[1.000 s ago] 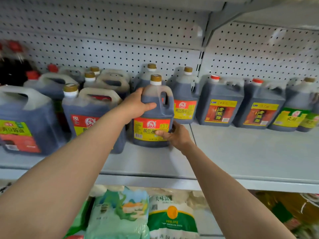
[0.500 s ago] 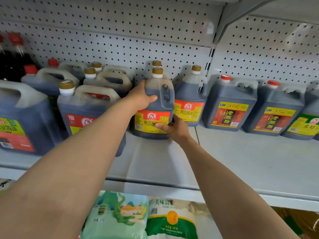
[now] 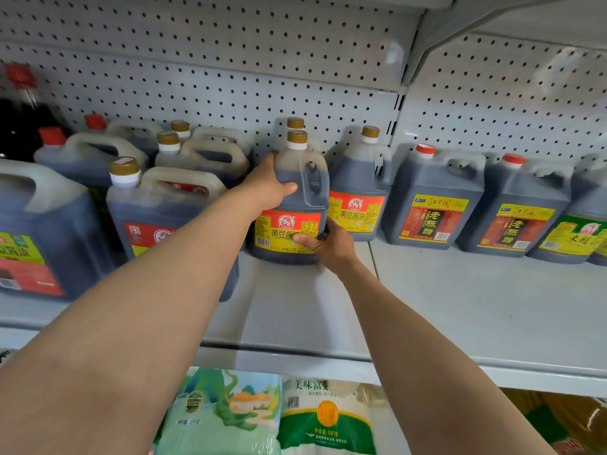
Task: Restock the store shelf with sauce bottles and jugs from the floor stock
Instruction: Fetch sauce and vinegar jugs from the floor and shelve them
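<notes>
A dark soy sauce jug point(image 3: 292, 205) with a gold cap and a red and yellow label stands upright on the grey shelf point(image 3: 460, 310). My left hand point(image 3: 267, 185) grips its upper left shoulder, thumb across the front. My right hand point(image 3: 323, 243) holds its lower right corner, thumb on the label. A second gold cap shows directly behind it. A matching jug point(image 3: 359, 195) stands just to its right.
Larger soy jugs point(image 3: 164, 211) crowd the shelf's left side. Vinegar jugs with red caps point(image 3: 433, 201) and a green-labelled jug point(image 3: 578, 234) line the back right. Bare shelf lies in front of them. Rice bags point(image 3: 325, 418) sit below. Pegboard backs the shelf.
Both hands have slid the jug back along the shelf, in front of the jug behind it and level with its neighbour. My grip is unchanged.
</notes>
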A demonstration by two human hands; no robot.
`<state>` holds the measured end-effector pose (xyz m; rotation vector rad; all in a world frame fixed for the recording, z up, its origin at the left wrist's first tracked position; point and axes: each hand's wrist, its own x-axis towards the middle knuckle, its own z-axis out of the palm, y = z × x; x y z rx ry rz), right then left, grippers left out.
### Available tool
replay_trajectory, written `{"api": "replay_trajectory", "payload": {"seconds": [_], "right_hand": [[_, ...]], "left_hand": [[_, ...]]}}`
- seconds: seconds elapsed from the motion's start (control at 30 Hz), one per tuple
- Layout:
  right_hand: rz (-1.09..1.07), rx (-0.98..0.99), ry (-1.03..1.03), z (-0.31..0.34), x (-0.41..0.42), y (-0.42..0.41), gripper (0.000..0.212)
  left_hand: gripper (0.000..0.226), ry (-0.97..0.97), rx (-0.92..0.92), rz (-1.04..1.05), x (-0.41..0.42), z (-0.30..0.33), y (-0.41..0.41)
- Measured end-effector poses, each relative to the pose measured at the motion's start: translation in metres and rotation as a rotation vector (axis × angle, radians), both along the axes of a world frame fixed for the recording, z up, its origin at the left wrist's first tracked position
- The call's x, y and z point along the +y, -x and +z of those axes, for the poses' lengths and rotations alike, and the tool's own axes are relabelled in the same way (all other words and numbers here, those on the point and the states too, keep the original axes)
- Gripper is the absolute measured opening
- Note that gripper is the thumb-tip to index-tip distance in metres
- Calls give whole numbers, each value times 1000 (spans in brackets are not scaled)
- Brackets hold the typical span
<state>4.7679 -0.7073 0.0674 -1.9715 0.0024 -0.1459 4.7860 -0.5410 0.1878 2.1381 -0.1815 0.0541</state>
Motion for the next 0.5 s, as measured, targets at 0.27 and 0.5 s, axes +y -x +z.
{"api": "replay_trajectory", "payload": {"seconds": [0.27, 0.5], "right_hand": [[-182, 72, 178, 19, 15, 37, 72], [-473, 218, 375, 23, 5, 132, 76]], "left_hand": [[71, -101, -115, 125, -2, -8, 15], [92, -164, -312, -29, -20, -57, 81]]}}
